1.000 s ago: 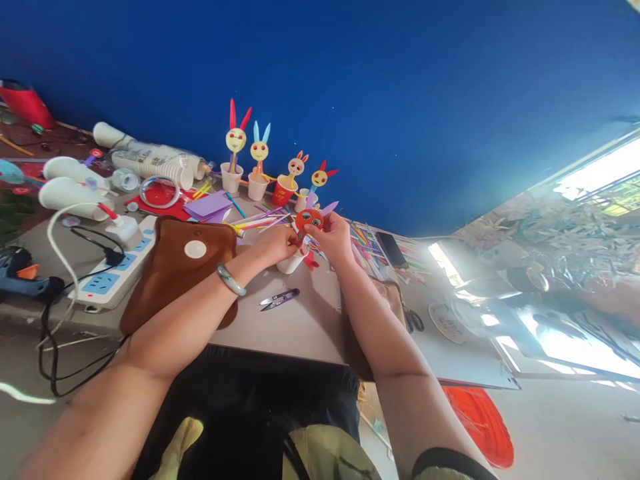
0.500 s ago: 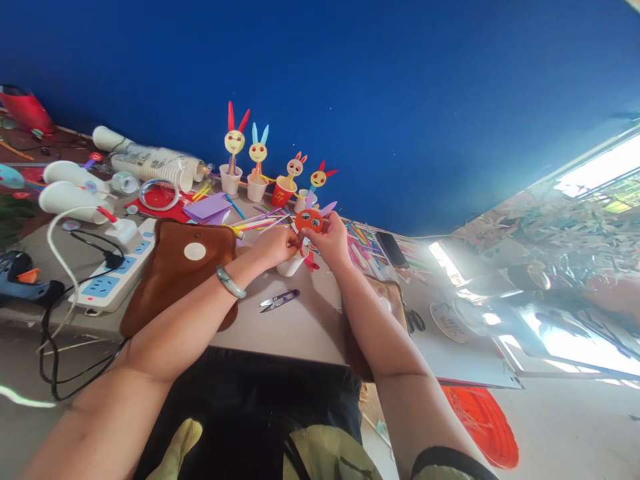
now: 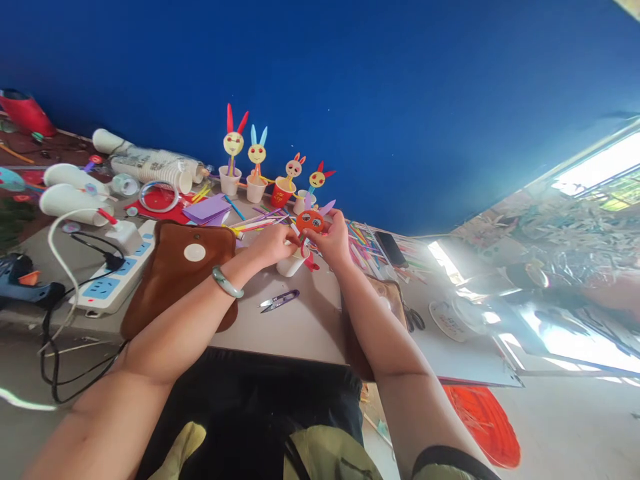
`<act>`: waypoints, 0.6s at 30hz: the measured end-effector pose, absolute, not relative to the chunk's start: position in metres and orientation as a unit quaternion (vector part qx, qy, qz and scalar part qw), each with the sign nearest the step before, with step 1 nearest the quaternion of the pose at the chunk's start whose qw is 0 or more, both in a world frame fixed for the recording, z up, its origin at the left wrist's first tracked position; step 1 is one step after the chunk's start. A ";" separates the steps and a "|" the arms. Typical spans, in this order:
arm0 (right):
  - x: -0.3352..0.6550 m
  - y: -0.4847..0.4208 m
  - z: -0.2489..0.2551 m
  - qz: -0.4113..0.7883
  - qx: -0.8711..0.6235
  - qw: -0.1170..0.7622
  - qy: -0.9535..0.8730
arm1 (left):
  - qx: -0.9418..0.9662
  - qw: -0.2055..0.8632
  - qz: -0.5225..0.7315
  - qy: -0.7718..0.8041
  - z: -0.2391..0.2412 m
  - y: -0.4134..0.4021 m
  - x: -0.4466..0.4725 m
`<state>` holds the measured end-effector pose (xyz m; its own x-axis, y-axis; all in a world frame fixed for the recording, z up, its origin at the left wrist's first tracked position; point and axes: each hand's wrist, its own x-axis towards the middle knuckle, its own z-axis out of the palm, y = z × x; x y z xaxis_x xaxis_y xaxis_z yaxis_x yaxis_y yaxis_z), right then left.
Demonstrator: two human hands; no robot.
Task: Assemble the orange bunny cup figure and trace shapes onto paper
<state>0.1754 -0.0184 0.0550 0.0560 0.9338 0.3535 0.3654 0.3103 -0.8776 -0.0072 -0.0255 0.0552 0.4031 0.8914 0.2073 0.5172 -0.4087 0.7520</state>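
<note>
My right hand [image 3: 334, 241] is closed on the edge of an orange round rabbit face [image 3: 310, 221] with large eyes and two purple ears. My left hand [image 3: 281, 245] pinches close beside the face's left side. A small white piece and a bit of red show at its fingertips, too small to name for certain. Just below both hands stands a white paper cup [image 3: 291, 265], its top partly hidden by my fingers. Red shapes [image 3: 312, 263] show at the cup's right. Thread snips [image 3: 279, 301] lie on the table in front of the cup.
Several finished rabbit figures in cups [image 3: 257, 189] line the blue wall. Brown pouches [image 3: 183, 287] flank my arms. Farther left are a power strip [image 3: 113, 283], a glue gun [image 3: 27, 283] and stacked paper cups [image 3: 150, 168]. Coloured sticks, a phone [image 3: 391, 249] and scissors [image 3: 415, 320] lie right.
My left hand has shifted very slightly, and a small white piece shows more clearly at its fingertips. The rabbit face has tilted a little; my right hand keeps its hold.
</note>
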 end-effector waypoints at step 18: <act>0.172 -0.027 0.054 0.311 -0.497 0.512 -0.628 | 0.737 0.334 0.401 0.430 0.051 -0.011 -0.018</act>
<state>0.1715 -0.0270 0.0537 0.0189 0.9425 0.3336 0.3050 0.3123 -0.8997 -0.0183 -0.0108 0.0514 0.3092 0.9013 0.3035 0.3669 -0.4075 0.8363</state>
